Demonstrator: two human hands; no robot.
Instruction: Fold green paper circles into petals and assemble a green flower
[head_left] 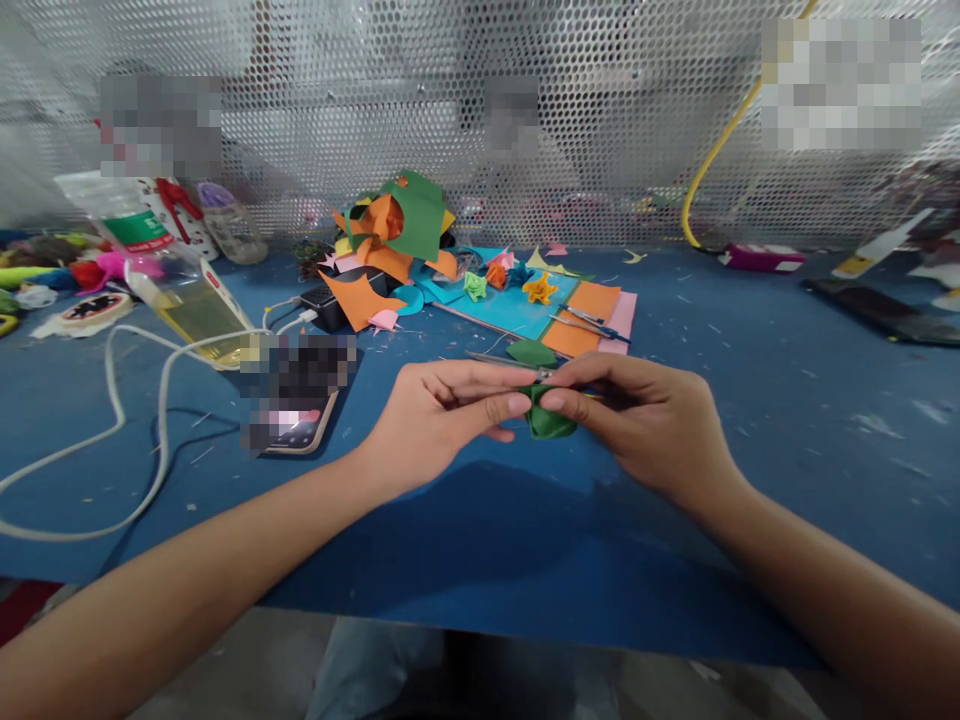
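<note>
Head view: folded green paper pinched between two bare hands

Folded green paper [553, 420] sits between the fingertips of the left hand [450, 415] and the right hand [645, 410], above a blue table [465, 530]. Both hands are closed on it, left thumb on one side, right thumb on the other. The fingers cover its upper part and some of its edges. A thin grey item [510, 361] runs along the left fingers to the right fingertips; what it is cannot be made out.

Just beyond the hands lies a green paper leaf [531, 353]. Farther off, small paper flowers [540, 289] rest on a light blue sheet [517, 312], beside orange paper [581, 305] and a heap of coloured scraps [420, 220]. To the left are a phone [300, 425], its screen partly pixelated, a white cable [163, 430] and a tilted bottle [191, 305]. Both forearms are cut off by the frame.
</note>
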